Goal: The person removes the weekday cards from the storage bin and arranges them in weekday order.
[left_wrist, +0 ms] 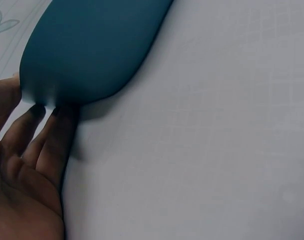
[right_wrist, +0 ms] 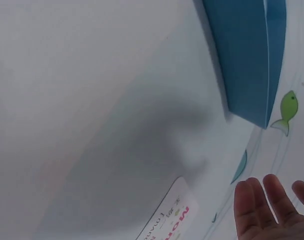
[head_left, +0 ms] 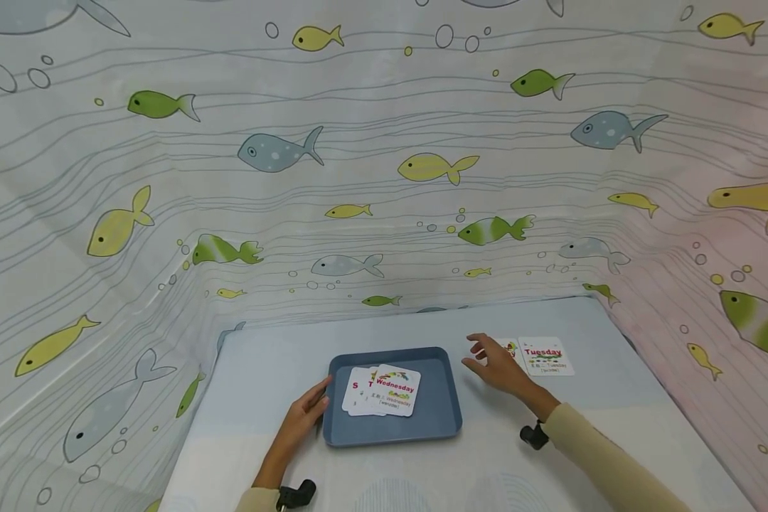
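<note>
In the head view, a blue tray [head_left: 422, 424] lies on the table, its left rim held by my left hand [head_left: 299, 419]. The left wrist view shows those fingers [left_wrist: 54, 145] against the tray's outer wall [left_wrist: 92, 50]. Overlapping flashcards rest in the tray: a Wednesday flashcard [head_left: 395, 391] on top, others showing only S [head_left: 355, 398] and T. My right hand [head_left: 499, 366] hovers right of the tray, fingers apart, holding nothing. Beside it lie a Tuesday flashcard [head_left: 546, 357] and another partly hidden by the hand; the right wrist view shows "Mon" on this flashcard [right_wrist: 169, 212].
A pale cloth covers the table [head_left: 486, 455]. A fish-patterned curtain [head_left: 371, 192] rises at the back and on both sides. Black camera mounts [head_left: 297, 493] sit at both wrists, below beige sleeves [head_left: 601, 455].
</note>
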Motion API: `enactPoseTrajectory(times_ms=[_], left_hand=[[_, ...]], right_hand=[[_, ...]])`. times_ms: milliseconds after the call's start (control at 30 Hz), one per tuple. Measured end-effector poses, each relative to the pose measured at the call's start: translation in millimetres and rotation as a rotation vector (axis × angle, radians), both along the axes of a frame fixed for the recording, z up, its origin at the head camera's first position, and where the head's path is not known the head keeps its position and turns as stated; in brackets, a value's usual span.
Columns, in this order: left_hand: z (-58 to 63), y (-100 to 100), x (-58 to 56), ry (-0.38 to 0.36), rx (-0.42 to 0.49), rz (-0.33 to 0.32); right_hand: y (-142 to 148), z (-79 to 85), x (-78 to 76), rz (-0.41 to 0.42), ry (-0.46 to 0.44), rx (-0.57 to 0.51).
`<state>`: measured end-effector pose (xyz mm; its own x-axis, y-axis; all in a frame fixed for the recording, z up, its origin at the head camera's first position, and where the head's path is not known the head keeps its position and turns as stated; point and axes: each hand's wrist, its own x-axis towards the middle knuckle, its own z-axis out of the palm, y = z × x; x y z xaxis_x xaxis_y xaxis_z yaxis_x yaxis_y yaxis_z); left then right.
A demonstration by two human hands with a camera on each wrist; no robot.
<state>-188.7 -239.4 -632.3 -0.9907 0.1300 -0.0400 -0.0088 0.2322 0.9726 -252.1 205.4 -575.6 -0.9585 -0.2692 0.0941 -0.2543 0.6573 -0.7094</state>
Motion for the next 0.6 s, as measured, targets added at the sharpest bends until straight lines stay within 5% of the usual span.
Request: enactPoseTrajectory(times_ms=[600], left_hand=[[3.4, 1, 1.0, -0.031, 0.018, 0.009]], right_hand=[[-43, 2.1, 1.9, 0.070, -0.056, -0.029]])
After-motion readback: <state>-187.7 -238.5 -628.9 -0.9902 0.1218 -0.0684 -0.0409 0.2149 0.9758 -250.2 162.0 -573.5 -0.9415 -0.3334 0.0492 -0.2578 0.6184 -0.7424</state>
